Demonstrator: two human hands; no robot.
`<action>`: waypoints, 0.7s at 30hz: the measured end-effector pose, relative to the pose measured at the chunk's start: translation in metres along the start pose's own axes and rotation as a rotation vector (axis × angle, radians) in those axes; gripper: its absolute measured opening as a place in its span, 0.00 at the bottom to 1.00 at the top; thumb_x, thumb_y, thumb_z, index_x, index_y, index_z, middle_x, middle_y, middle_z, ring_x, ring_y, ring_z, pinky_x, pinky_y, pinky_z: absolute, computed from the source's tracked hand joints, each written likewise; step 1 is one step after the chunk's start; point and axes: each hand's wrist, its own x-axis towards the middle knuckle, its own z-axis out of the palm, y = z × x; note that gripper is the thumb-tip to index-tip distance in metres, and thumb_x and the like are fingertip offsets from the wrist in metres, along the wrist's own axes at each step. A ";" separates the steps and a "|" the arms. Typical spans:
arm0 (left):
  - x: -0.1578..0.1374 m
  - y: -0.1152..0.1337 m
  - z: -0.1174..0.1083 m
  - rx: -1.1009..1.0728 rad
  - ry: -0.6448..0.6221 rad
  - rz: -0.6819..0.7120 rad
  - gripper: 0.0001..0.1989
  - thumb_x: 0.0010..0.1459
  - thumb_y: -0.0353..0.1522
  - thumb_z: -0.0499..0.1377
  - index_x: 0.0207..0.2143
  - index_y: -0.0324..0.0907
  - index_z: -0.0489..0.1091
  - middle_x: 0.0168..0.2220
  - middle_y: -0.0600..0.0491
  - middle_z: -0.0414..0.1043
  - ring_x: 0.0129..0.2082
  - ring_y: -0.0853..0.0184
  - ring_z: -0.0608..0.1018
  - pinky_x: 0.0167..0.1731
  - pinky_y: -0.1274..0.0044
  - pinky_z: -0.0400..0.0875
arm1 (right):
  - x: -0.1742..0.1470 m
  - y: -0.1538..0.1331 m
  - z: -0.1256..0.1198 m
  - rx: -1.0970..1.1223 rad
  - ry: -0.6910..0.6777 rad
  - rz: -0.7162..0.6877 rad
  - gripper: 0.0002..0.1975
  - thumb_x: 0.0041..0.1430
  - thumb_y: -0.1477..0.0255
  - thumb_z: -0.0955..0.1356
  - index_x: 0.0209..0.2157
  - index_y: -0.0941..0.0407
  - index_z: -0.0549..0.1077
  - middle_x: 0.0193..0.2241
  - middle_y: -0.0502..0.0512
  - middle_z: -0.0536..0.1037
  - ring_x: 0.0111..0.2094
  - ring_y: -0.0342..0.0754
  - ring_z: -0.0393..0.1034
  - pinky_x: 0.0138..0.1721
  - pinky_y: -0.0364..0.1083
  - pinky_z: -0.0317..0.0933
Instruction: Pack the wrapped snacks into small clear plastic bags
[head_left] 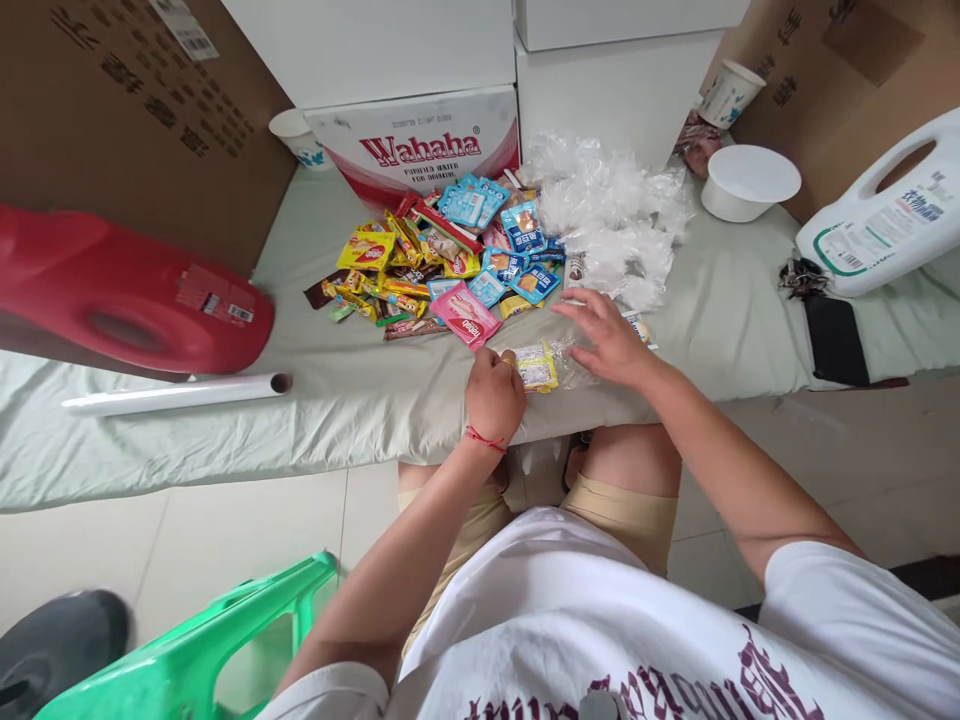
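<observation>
My left hand (496, 395), with a red string on its wrist, is closed at the left end of a small clear plastic bag (576, 362) at the table's front edge. A yellow-and-white snack packet (537, 367) lies in or under that clear plastic, right beside the left fist. Over the bag's right part hovers my right hand (604, 335), fingers apart and holding nothing. Just beyond the hands is a heap of wrapped snacks: a pink packet (466, 314), a yellow packet (367, 250) and several blue packets (534, 283).
Crumpled clear bags (607, 220) are piled behind my right hand. A Wahaha carton (420, 145) backs the snacks. To the right are a white bowl (750, 183), a white detergent jug (885, 205) and a black wallet-like item (836, 340). Leftward lie a red jug (127, 295) and a white roll (180, 393).
</observation>
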 end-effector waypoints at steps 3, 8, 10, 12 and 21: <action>0.001 0.002 0.000 0.043 -0.010 -0.019 0.10 0.66 0.28 0.51 0.38 0.42 0.72 0.42 0.46 0.70 0.39 0.62 0.75 0.40 0.73 0.69 | -0.005 0.006 0.006 -0.154 -0.158 -0.005 0.13 0.67 0.71 0.66 0.48 0.54 0.81 0.44 0.61 0.79 0.49 0.60 0.66 0.52 0.58 0.59; 0.000 0.013 -0.003 0.122 -0.081 0.018 0.11 0.66 0.27 0.51 0.39 0.39 0.74 0.45 0.41 0.72 0.46 0.55 0.75 0.45 0.68 0.71 | -0.049 0.011 0.015 -0.164 -0.127 0.022 0.15 0.67 0.75 0.64 0.44 0.54 0.82 0.41 0.60 0.80 0.44 0.57 0.65 0.48 0.56 0.58; -0.005 0.020 -0.005 0.159 -0.111 0.052 0.11 0.67 0.30 0.53 0.42 0.36 0.75 0.46 0.38 0.72 0.49 0.52 0.74 0.49 0.65 0.71 | -0.064 0.019 0.012 -0.043 -0.147 0.036 0.14 0.63 0.77 0.64 0.40 0.55 0.82 0.39 0.59 0.80 0.42 0.55 0.67 0.48 0.55 0.60; -0.013 0.028 -0.005 0.204 -0.136 0.091 0.16 0.67 0.34 0.56 0.49 0.32 0.74 0.49 0.35 0.71 0.51 0.50 0.73 0.51 0.62 0.70 | -0.069 0.027 0.008 0.065 -0.037 0.121 0.13 0.64 0.75 0.63 0.36 0.54 0.80 0.39 0.58 0.80 0.42 0.54 0.69 0.50 0.54 0.62; -0.040 0.038 0.007 0.285 -0.139 0.182 0.31 0.70 0.40 0.51 0.67 0.27 0.61 0.64 0.29 0.64 0.60 0.45 0.69 0.55 0.58 0.68 | -0.038 0.017 0.035 -0.157 -0.098 0.478 0.14 0.63 0.59 0.69 0.38 0.56 0.79 0.33 0.59 0.75 0.40 0.56 0.68 0.52 0.56 0.61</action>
